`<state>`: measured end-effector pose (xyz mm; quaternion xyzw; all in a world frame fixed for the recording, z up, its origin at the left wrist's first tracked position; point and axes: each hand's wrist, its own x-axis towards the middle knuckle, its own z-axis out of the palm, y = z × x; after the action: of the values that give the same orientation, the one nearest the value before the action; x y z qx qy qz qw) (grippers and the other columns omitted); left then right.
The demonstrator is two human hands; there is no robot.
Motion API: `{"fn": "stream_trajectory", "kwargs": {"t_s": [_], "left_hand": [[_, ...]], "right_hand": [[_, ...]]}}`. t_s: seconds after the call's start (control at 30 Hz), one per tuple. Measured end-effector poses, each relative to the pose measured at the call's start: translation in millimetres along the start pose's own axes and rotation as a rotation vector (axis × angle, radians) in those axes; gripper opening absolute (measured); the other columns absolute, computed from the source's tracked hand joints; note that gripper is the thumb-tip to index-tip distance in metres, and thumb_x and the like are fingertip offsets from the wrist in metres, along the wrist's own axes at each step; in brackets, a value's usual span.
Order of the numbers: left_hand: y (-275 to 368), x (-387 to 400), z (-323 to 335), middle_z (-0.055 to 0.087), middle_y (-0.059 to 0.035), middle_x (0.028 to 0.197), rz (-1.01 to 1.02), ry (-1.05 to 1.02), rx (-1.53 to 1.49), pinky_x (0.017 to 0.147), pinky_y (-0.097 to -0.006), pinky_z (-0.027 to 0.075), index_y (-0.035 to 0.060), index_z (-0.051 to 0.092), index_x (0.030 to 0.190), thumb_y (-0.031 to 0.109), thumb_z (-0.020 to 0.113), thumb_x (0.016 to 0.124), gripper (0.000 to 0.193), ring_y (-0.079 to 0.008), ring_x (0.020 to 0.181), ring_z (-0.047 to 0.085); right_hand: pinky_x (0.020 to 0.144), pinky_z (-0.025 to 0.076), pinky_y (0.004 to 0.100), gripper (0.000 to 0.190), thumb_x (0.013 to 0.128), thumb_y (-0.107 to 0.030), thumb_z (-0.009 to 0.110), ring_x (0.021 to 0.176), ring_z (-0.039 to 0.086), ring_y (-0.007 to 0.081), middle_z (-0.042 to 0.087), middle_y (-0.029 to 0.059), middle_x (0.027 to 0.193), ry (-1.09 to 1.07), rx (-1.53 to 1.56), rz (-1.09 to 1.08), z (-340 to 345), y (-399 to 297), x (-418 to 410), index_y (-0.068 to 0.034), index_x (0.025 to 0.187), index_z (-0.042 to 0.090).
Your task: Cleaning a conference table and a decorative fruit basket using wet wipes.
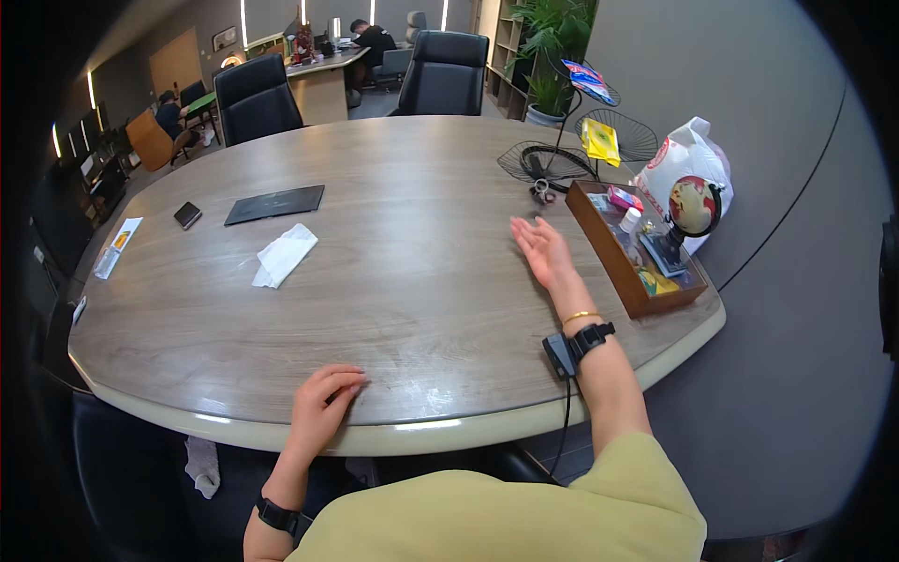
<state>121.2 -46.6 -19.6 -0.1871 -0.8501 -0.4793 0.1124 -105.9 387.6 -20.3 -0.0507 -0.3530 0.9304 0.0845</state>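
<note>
My right hand (542, 251) reaches out over the right side of the wooden table, palm turned up and fingers apart, holding nothing. Just beyond its fingertips is a small bunch of metal rings, apparently keys (541, 191), with a blurred dark part below; I cannot tell whether it touches the table. My left hand (324, 402) rests at the near table edge, fingers loosely bent and nothing in them. A crumpled white tissue (284, 256) lies left of centre, with a flat black panel (274, 204) behind it.
Right of my right hand stands a brown wooden box (605, 256) of small packets, with a globe (694, 205) and white plastic bag (709, 158) beside. A black wire tiered stand (548, 161) holds packets. A phone (187, 216) lies left. Two people sit in the background.
</note>
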Motion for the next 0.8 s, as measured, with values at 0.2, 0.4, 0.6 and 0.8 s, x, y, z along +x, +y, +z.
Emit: {"fn": "stream_trajectory", "kwargs": {"t_s": [0.2,0.4,0.6,0.8], "left_hand": [[5.8,13.4,-13.9,0.068,-0.0142,0.126,-0.08,-0.215,-0.151,0.086,-0.0311,0.054,0.0047,0.074,0.113,0.005,0.068,0.094,0.02,-0.0205,0.102,0.069],[0.8,60.1,-89.6,0.062,-0.0144,0.139,-0.114,-0.332,0.008,0.083,-0.0314,0.054,0.01,0.069,0.128,0.018,0.07,0.096,0.033,-0.0174,0.095,0.067],[-100.5,147.5,-94.3,0.062,-0.0148,0.14,0.083,0.04,0.436,0.101,-0.043,0.049,0.0088,0.066,0.132,0.028,0.066,0.1,0.037,-0.0328,0.122,0.061],[-127.0,163.9,-75.9,0.066,-0.0199,0.128,-0.018,-0.147,0.695,0.099,-0.0446,0.051,0.0105,0.065,0.132,0.013,0.06,0.097,0.035,-0.0388,0.118,0.062]], "right_hand": [[0.11,0.051,0.0406,0.046,0.099,-0.002,0.055,0.126,0.059,0.0342,0.055,0.0275,0.134,-0.023,-0.412,0.067,-14.0,-4.0,-34.3,0.011,0.141,0.041],[0.107,0.046,0.0319,0.036,0.097,-0.005,0.06,0.121,0.058,0.0203,0.061,0.0124,0.128,-0.126,-0.845,0.11,7.6,-9.2,-81.3,0.005,0.132,0.058],[0.103,0.045,0.0295,0.035,0.098,-0.011,0.064,0.116,0.057,0.0162,0.064,0.0075,0.124,-0.387,-1.119,0.274,44.5,-3.6,-174.4,0.0,0.131,0.062],[0.107,0.043,0.0315,0.036,0.099,-0.017,0.066,0.125,0.055,0.0168,0.063,0.0082,0.128,-0.495,-1.122,0.327,73.7,10.8,-231.3,-0.002,0.132,0.062]]}}
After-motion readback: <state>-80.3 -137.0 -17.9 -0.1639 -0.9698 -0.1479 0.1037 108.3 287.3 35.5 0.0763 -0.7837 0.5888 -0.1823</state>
